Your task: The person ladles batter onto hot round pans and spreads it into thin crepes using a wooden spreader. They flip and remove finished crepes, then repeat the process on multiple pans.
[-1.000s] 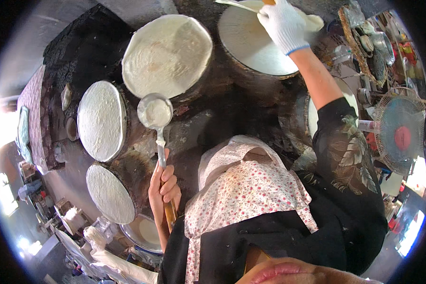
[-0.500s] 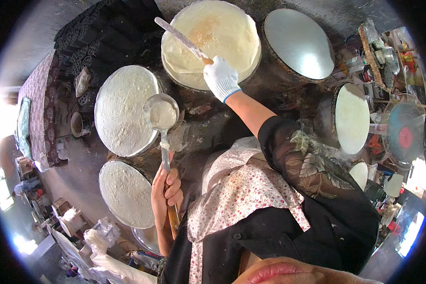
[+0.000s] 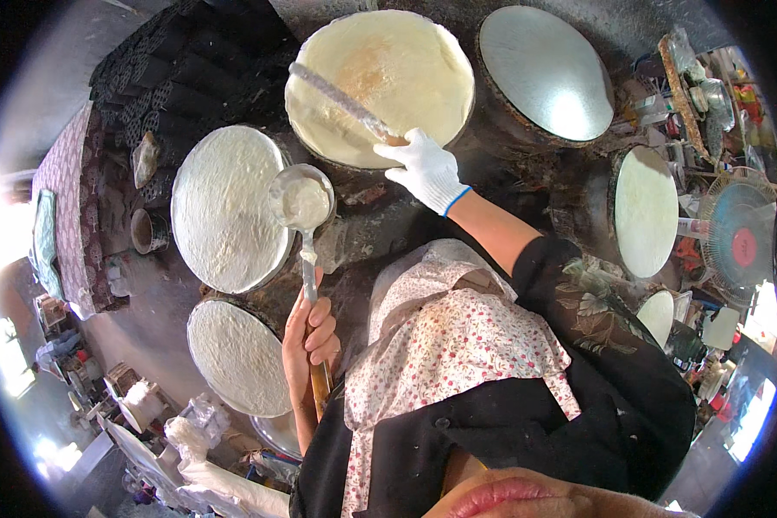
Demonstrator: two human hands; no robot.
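Note:
My bare left hand (image 3: pixel 311 335) is wrapped round the handle of a metal ladle (image 3: pixel 302 197), whose bowl holds pale batter and overlaps the edge of a batter-coated round griddle (image 3: pixel 229 207). In a white knitted glove, my right hand (image 3: pixel 432 173) grips the wooden handle of a long, flat spatula (image 3: pixel 341 97). Its blade is smeared with white batter and reaches over the big far griddle. There a thin round flatbread (image 3: pixel 414 65) lies, cream-coloured with a browned patch in the middle.
Another coated griddle (image 3: pixel 239 358) stands near left. To the far right is a bare, shiny griddle (image 3: pixel 544 73); beyond my right arm, a pale-topped one (image 3: pixel 646 211). Dark perforated briquettes (image 3: pixel 177 78) are stacked at far left. A fan (image 3: pixel 741 242) stands at the right.
My right hand has drawn back toward me and to the right with the spatula. The flatbread's near edge, which stuck out in a fold, now lies within the griddle. The ladle has barely shifted.

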